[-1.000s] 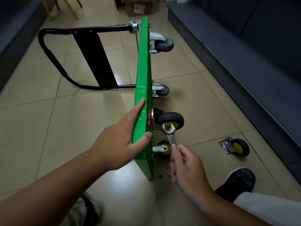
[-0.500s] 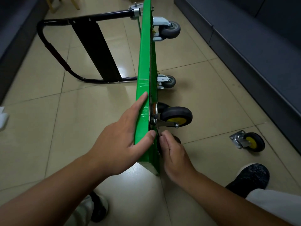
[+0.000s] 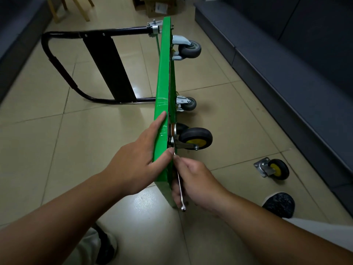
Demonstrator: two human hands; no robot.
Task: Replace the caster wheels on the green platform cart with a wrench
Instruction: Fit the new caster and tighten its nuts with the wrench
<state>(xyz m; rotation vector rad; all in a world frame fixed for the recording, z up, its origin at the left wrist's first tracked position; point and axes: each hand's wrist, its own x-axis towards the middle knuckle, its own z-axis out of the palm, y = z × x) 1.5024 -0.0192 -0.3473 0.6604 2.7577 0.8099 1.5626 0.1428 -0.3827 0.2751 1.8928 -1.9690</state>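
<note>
- Left hand (image 3: 141, 165) grips the cart (image 3: 163, 88) edge, cart tipped on its side
- Right hand (image 3: 196, 180) has its fingers wrapped round the wrench (image 3: 180, 185), by the yellow caster (image 3: 194, 138)

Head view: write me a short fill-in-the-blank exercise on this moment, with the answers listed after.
The left hand grips the cart, whose deck is ____.
The right hand holds the wrench beside a mounted caster with a ____ hub.
The farthest caster has a ____ wheel.
Missing words: green; yellow; grey.
</note>
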